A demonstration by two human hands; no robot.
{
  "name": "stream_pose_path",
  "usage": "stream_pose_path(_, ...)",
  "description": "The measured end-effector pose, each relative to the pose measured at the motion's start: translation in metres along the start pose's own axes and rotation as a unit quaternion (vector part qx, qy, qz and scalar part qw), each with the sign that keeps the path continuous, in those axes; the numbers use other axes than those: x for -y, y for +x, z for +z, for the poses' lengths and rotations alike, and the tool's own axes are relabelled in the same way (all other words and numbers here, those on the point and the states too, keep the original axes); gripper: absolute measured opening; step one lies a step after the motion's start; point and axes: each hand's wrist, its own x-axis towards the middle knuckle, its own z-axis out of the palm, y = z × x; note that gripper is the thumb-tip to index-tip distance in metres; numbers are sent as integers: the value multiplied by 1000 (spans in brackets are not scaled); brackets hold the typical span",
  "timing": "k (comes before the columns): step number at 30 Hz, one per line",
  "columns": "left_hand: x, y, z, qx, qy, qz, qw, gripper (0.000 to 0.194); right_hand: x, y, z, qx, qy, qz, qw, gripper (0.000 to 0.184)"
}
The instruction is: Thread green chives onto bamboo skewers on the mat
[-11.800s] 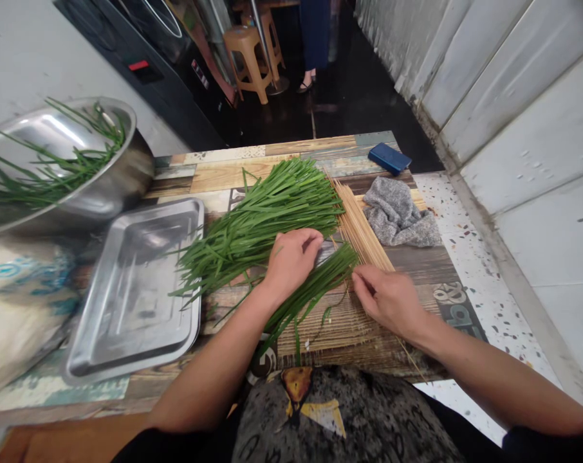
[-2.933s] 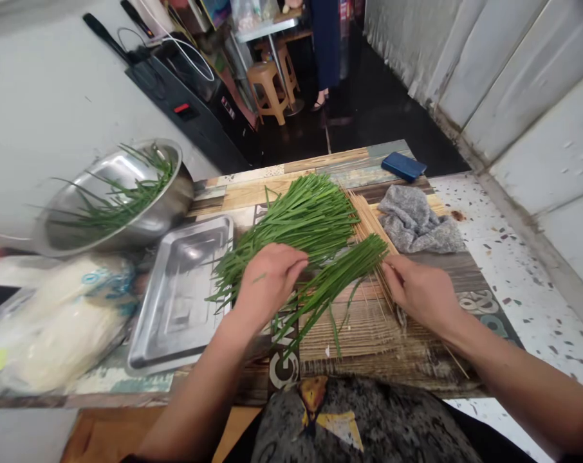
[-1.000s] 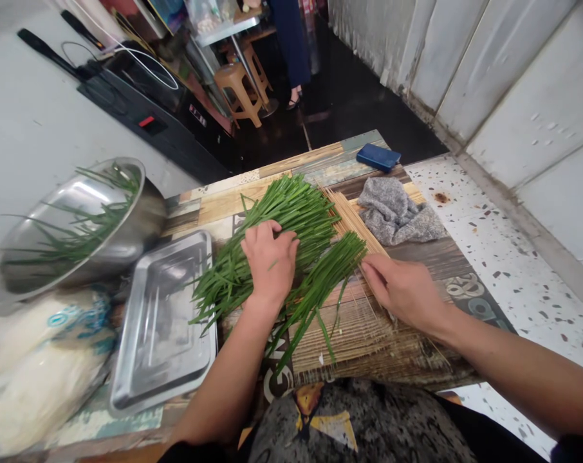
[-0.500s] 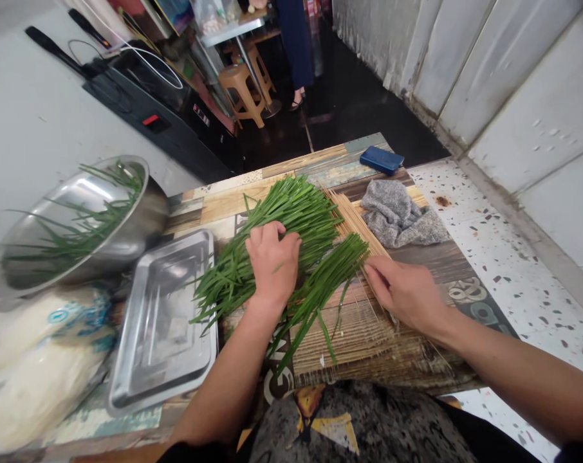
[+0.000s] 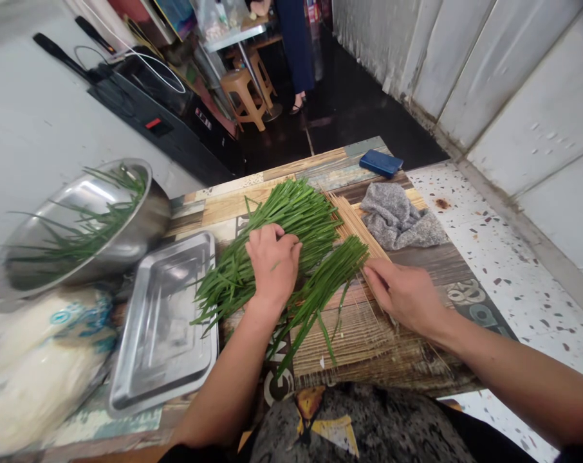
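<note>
My left hand (image 5: 272, 263) lies palm down on a big heap of green chive leaves (image 5: 277, 225), its fingers curled into the leaves. A smaller bunch of chives (image 5: 327, 283) lies just right of it, slanting across a spread of bamboo skewers (image 5: 363, 321). My right hand (image 5: 405, 292) rests at the tip end of that bunch, its fingers pinched over a skewer by the leaf ends; its fingertips are partly hidden.
An empty steel tray (image 5: 163, 321) sits left of the chives, a steel bowl (image 5: 74, 225) with more chives behind it, a white plastic bag (image 5: 35, 360) at the front left. A grey cloth (image 5: 397, 215) and blue phone (image 5: 381, 163) lie at the back right. A person stands far back.
My left hand has gone from the small bunch up onto the big heap and is working its fingers into the leaves. My right hand has stayed at the skewers by the bunch's tips.
</note>
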Motion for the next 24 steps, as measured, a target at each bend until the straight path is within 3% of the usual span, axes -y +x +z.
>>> stream_pose_path(7,-1,-4,-2,-19,-38,3,999,5,0,0,-1,14,23,6,1000,25)
stream_pose_path(14,-2,-5,0,16,-83,0,996,13,2,0,-2,-9,45,-2,999,23)
stream_pose_path(18,-3,-5,0,-8,-134,7,991,11,3,0,-4,-6,51,-2,999,22)
stream_pose_path(24,-4,-3,2,-5,-208,-44,977,18,4,0,-6,-4,66,-23,998,24)
